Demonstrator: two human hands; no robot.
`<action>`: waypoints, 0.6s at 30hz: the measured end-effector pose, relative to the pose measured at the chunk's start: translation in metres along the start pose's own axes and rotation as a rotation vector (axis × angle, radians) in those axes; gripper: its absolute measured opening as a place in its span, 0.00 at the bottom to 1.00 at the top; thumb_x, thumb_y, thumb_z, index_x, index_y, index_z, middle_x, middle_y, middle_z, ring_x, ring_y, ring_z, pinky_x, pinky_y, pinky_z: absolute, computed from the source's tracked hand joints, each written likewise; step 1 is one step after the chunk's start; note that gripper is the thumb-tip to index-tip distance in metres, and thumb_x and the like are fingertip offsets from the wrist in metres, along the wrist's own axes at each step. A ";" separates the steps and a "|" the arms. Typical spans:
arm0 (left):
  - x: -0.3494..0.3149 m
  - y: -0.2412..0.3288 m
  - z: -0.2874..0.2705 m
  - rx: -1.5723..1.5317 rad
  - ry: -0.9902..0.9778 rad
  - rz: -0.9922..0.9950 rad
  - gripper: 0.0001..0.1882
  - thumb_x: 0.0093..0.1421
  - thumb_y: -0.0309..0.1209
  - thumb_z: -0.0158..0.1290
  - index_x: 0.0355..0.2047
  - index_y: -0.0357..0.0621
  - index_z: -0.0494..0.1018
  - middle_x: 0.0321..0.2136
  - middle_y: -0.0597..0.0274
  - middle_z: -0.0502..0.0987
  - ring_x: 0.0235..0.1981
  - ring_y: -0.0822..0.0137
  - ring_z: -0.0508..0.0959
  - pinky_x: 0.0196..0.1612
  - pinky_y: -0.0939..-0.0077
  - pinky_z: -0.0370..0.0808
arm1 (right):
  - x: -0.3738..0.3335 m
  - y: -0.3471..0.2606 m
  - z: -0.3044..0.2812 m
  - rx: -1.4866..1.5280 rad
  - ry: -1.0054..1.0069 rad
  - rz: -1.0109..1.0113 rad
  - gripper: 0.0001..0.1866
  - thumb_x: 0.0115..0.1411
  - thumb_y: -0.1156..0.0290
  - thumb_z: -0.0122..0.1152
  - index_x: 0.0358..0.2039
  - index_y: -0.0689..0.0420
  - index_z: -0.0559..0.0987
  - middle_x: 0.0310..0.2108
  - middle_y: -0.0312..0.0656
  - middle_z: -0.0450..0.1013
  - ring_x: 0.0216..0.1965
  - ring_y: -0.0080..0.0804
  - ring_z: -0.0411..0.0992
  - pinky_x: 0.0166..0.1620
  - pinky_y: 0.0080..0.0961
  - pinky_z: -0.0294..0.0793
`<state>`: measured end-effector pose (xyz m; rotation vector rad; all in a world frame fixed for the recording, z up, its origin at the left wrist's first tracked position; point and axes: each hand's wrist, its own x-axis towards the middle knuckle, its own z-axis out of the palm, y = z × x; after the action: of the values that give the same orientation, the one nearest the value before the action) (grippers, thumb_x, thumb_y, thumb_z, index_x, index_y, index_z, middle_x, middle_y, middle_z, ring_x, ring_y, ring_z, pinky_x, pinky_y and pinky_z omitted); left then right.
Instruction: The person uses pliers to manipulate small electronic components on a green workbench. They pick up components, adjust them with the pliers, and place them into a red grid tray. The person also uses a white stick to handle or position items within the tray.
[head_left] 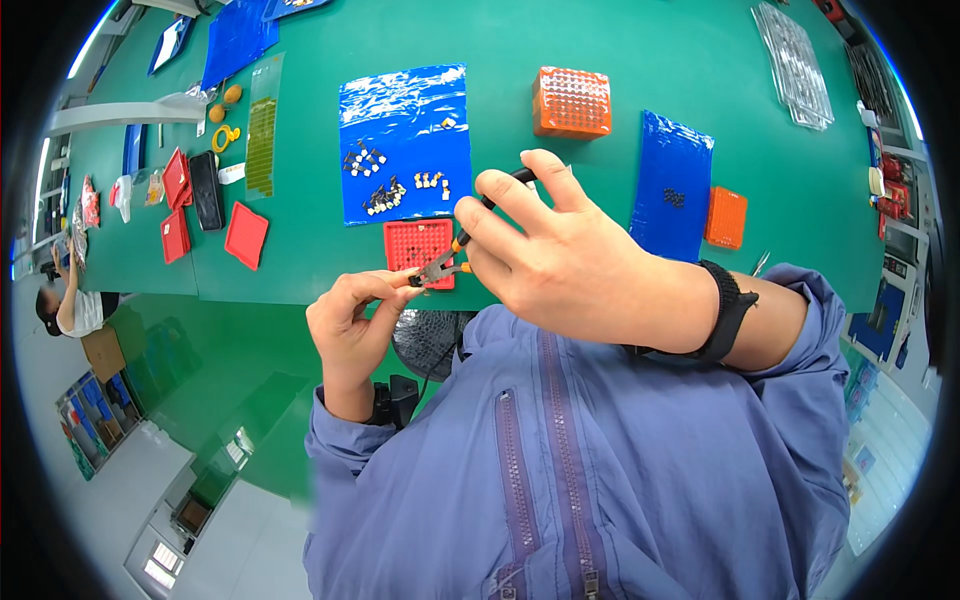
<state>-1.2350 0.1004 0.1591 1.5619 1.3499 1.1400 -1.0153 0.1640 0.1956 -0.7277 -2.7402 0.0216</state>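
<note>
My right hand point(560, 245) is closed round a pair of pliers point(438, 268) with black and orange handles. Their jaws point down and left, meeting a small dark part at the fingertips of my left hand point(355, 315). That hand pinches the part between thumb and fingers; its exact kind is too small to make out. Just behind the jaws, a red tray point(415, 240) with a grid of small pockets lies at the table's near edge. Beyond it, a blue sheet point(400, 110) carries several small white-and-black parts point(384, 196).
Right of my hands lie another blue sheet point(660, 220) with small dark parts and an orange tray point(726, 218). Stacked orange trays point(572, 103) stand farther back. Red trays point(246, 235), a black case point(206, 190) and yellow tape point(226, 137) are at left. Another person point(75, 300) sits far left.
</note>
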 end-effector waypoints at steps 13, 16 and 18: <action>0.002 -0.004 0.002 -0.266 -0.097 -0.237 0.09 0.49 0.13 0.54 0.23 0.35 0.65 0.25 0.50 0.77 0.29 0.69 0.78 0.31 0.79 0.77 | -0.005 0.003 0.006 -0.015 0.040 -0.057 0.05 0.40 0.69 0.55 0.17 0.57 0.75 0.32 0.41 0.67 0.40 0.36 0.63 0.44 0.42 0.60; 0.003 -0.009 -0.001 -0.375 -0.152 -0.331 0.10 0.48 0.13 0.55 0.23 0.37 0.64 0.25 0.50 0.77 0.28 0.69 0.78 0.31 0.79 0.77 | -0.006 0.003 0.005 -0.011 0.042 -0.069 0.05 0.40 0.69 0.56 0.17 0.56 0.75 0.32 0.41 0.67 0.40 0.36 0.63 0.44 0.42 0.60; 0.004 -0.014 -0.002 -0.489 -0.206 -0.387 0.11 0.48 0.13 0.55 0.24 0.38 0.64 0.25 0.51 0.77 0.28 0.69 0.78 0.31 0.79 0.77 | -0.008 0.003 0.009 -0.001 0.062 -0.079 0.05 0.40 0.69 0.56 0.17 0.56 0.75 0.32 0.40 0.67 0.40 0.36 0.63 0.44 0.41 0.61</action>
<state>-1.2413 0.1065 0.1471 0.9842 1.0718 0.9449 -1.0098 0.1633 0.1845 -0.6094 -2.7080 -0.0196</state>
